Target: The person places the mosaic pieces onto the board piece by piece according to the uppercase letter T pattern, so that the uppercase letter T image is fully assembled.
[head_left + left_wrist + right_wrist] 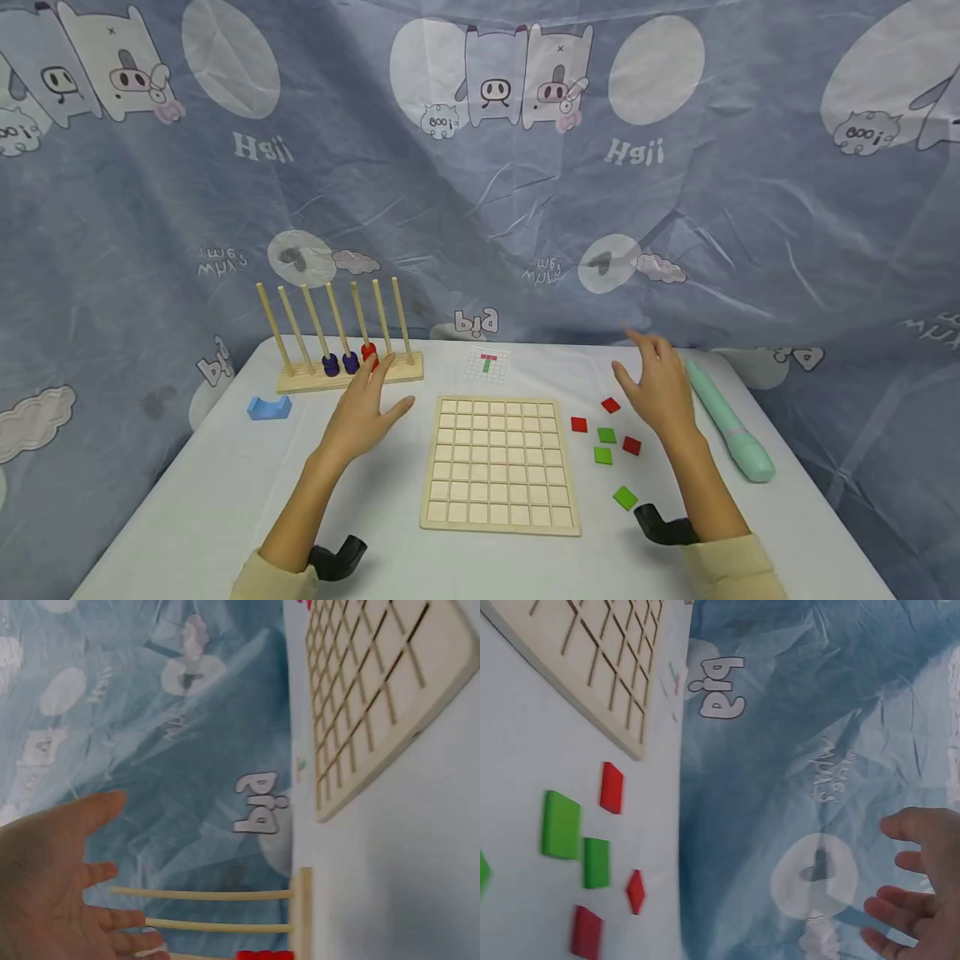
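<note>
In the head view my left hand [360, 417] hovers over the table left of a wooden grid board [500, 465], fingers spread and holding nothing. Its fingertips overlap the base of a wooden peg rack [315, 382] behind it. My right hand [660, 387] is raised above the table's right side, also with nothing in it. Below and left of that hand lie red square tiles [579, 425] and green square tiles [603, 456], several in all, scattered beside the board. A small printed grid card [487, 364] with a red and green T pattern lies behind the board.
Dark blue rings [331, 365] and red rings [368, 352] sit on the rack's pegs. A light blue cradle-shaped block [269, 408] lies at the left. A mint green, club-shaped object [731, 425] lies along the right edge. A patterned blue-grey cloth [480, 208] hangs behind the table.
</note>
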`<state>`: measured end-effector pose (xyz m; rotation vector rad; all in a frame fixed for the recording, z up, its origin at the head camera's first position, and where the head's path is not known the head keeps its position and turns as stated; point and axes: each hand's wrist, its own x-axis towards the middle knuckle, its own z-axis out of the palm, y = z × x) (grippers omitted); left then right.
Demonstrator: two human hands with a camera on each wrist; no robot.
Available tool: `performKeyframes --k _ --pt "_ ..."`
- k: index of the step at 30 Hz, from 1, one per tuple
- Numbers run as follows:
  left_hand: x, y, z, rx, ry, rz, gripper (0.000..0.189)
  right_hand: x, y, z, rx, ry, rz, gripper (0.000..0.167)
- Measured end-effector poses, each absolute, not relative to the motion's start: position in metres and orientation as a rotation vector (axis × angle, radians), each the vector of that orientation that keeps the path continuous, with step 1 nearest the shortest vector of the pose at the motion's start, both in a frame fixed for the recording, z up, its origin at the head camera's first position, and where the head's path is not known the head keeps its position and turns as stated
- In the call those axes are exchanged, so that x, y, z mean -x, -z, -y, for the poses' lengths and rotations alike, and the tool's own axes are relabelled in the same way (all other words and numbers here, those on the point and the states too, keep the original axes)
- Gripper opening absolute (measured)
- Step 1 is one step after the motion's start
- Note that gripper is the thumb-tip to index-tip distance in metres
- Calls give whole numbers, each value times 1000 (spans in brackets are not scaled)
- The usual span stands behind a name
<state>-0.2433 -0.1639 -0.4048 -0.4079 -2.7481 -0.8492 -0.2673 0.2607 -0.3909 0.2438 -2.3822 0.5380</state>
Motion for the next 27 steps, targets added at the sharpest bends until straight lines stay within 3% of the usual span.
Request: performKeyframes --k 6,17,27 --pt "244 440 156 426 1102 2695 79 271 417 -261 -60 -683 2285 38" --pt "249 502 143 443 1246 2602 74 277 466 -274 29 -778 2366 41" --pt "247 534 141 425 1324 2668 77 280 501 -290 173 -900 2626 39"
